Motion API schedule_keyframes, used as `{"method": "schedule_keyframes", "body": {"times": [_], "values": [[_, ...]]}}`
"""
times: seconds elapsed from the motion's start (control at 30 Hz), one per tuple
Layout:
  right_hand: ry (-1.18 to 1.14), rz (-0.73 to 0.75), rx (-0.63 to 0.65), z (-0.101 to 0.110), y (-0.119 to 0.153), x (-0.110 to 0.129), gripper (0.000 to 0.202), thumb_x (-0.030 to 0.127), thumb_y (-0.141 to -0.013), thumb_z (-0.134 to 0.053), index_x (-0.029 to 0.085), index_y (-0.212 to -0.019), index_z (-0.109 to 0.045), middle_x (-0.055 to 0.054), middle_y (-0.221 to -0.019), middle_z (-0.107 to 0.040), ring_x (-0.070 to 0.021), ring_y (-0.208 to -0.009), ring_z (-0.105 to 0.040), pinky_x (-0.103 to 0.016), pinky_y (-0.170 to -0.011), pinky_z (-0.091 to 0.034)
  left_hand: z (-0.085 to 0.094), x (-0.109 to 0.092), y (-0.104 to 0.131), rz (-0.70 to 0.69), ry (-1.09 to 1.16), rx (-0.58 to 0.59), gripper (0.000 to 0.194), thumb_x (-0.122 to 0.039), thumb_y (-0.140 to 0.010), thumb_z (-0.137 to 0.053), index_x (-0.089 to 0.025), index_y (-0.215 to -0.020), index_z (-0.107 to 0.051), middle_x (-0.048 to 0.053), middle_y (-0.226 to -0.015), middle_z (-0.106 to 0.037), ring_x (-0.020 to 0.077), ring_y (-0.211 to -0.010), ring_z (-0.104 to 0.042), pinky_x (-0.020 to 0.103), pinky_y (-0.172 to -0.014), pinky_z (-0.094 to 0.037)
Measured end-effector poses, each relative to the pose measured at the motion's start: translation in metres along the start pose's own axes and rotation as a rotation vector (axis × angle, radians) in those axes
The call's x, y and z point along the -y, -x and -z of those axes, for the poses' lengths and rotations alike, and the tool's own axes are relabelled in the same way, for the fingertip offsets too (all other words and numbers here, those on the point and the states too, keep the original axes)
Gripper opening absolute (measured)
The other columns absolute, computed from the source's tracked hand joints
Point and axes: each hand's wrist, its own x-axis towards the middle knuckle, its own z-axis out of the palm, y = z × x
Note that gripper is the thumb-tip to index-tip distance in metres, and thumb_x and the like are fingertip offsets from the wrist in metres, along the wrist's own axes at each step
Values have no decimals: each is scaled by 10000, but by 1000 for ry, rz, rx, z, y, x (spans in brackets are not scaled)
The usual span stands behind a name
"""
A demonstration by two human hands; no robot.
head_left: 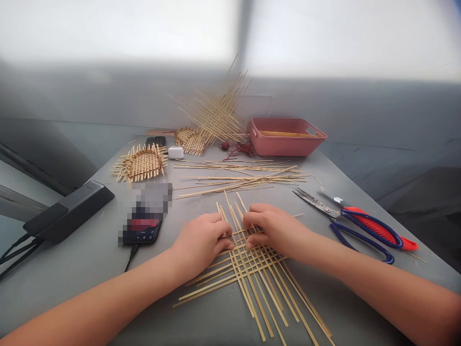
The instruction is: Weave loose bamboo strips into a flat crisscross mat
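Observation:
In front of me a loose lattice of woven bamboo strips lies flat on the grey table, its strip ends fanning out toward me and to the left. My left hand rests at the lattice's left edge, thumb and fingertips closed on a strip there. Across from it, my right hand is over the upper right part, its fingers curled and pinching a strip. The palms hide some of the weave beneath them. Past the fingertips, several strip ends point away from me.
Scissors and a red-handled knife lie to the right. Loose strips are strewn behind the lattice. Farther back are a pink basket, woven pieces and a white case. At left are a phone and a black power strip.

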Motion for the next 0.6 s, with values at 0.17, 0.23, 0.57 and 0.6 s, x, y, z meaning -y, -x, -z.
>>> {"method": "schedule_keyframes", "body": {"times": [0.17, 0.23, 0.57, 0.6], "values": [[-8, -22, 12, -1, 1, 1, 190, 278, -725, -775, 206, -824, -630, -23, -866, -576, -206, -824, -554, -280, -691, -408, -1, -2, 2, 8, -19, -2, 85, -277, -852, -626, -222, -909, -655, 18, -855, -634, 193, -845, -600, 281, -709, -453], [-12, -22, 4, -1, 1, 1, 207, 284, -724, -774, 206, -839, -621, -33, -887, -584, -225, -874, -551, -299, -728, -418, 0, -4, 3, 21, -19, 11, 108, -281, -856, -617, -227, -941, -656, 24, -878, -634, 201, -865, -600, 289, -717, -458], [-102, 94, -12, -6, 4, 0, 186, 184, -776, -713, 208, -951, -656, -39, -936, -598, -218, -913, -561, -315, -797, -440, -3, -2, 2, 74, 101, 6, 130, -276, -842, -640, -247, -950, -708, 28, -869, -631, 205, -882, -593, 293, -753, -448], [-113, 97, -15, -6, 4, 0, 181, 171, -772, -713, 200, -941, -657, -39, -932, -602, -214, -909, -563, -311, -796, -440, -4, -1, 2, 80, 112, 1, 132, -281, -840, -643, -251, -948, -713, 26, -859, -625, 202, -871, -592, 290, -747, -446]]}}
